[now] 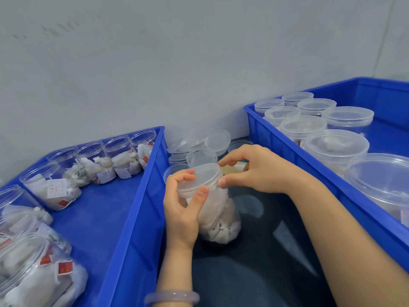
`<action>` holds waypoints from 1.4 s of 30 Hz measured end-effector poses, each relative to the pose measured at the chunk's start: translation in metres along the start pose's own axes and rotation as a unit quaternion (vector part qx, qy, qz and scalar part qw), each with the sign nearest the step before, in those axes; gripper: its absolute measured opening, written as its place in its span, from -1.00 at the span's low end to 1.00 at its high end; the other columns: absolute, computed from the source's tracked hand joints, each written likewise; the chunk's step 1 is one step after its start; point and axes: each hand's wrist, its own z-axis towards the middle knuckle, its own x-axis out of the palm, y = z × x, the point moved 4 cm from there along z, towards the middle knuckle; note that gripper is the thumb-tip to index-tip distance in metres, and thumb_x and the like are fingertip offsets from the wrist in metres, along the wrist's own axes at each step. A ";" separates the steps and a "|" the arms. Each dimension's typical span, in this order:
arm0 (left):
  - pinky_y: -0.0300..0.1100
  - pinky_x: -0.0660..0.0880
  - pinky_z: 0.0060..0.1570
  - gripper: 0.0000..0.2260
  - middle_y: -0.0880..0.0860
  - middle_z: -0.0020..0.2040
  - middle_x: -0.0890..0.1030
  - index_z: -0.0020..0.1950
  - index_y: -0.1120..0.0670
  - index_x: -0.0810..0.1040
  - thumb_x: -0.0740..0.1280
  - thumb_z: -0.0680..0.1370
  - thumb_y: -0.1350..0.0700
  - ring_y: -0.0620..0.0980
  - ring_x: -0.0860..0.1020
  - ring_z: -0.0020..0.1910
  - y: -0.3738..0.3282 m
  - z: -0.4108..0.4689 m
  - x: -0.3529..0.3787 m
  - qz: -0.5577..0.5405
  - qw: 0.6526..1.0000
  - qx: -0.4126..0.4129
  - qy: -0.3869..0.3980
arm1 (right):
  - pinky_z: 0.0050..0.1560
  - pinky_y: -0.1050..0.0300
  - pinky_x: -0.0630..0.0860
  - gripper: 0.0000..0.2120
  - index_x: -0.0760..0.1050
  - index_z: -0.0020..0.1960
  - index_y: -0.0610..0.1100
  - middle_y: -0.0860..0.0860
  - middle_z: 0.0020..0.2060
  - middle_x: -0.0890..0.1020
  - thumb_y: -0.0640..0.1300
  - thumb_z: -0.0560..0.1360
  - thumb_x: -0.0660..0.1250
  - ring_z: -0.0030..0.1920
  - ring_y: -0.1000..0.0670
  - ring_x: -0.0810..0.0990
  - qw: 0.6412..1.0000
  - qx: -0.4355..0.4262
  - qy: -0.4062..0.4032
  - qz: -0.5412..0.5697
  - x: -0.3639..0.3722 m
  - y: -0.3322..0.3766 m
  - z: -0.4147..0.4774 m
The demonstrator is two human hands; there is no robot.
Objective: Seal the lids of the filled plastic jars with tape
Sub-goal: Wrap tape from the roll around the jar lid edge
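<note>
Left hand is gripping the jar mid-frame, right hand is pinching its lid; pressing it flat before taping looks wise.

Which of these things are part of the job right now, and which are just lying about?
In the job:
filled jar, gripped by the left hand
lid on it, pinched by the right hand

Lying about:
loose lids between the bins
open jars in the left bin
lidded jars in the right bin

No tape is plainly visible.
</note>
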 end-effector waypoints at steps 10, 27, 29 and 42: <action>-0.49 0.46 -0.17 -0.55 -0.05 0.07 0.51 0.19 0.07 0.37 0.41 0.36 0.02 -0.40 0.56 -0.10 0.018 -0.006 0.006 -0.083 0.986 -0.087 -0.116 | -0.11 0.24 0.42 -0.42 0.45 0.34 0.12 0.06 0.24 0.54 0.29 0.38 0.35 -0.13 0.16 0.51 0.997 0.041 0.058 0.016 0.011 0.004 0.002; -0.33 0.50 -0.15 -0.24 0.19 -0.26 0.51 0.04 0.44 0.47 0.33 0.34 -0.30 -0.23 0.60 -0.21 0.017 -0.001 0.011 -0.025 0.990 -0.139 -0.014 | 0.07 0.24 0.37 -0.43 0.51 0.26 0.15 0.22 0.17 0.52 0.24 0.28 0.48 0.05 0.25 0.49 0.995 0.075 0.064 -0.005 -0.013 0.006 -0.018; 0.08 0.51 0.14 -0.13 0.19 -0.05 0.66 0.17 0.33 0.53 0.33 0.28 -0.44 0.12 0.61 0.09 0.017 -0.003 0.011 -0.056 0.984 -0.167 0.009 | 0.14 0.20 0.33 -0.35 0.48 0.29 0.15 0.17 0.26 0.48 0.26 0.24 0.50 0.16 0.20 0.43 0.994 0.087 0.068 0.003 -0.009 0.003 -0.016; -0.07 0.54 0.08 -0.35 0.05 0.10 0.61 0.17 0.03 0.52 0.38 0.26 -0.38 0.10 0.57 0.17 0.013 0.001 -0.004 -0.032 0.984 -0.152 -0.086 | -0.12 0.29 0.36 -0.31 0.51 0.25 0.07 0.10 0.25 0.50 0.35 0.21 0.46 0.06 0.15 0.47 0.994 0.096 0.042 0.034 0.012 0.004 -0.001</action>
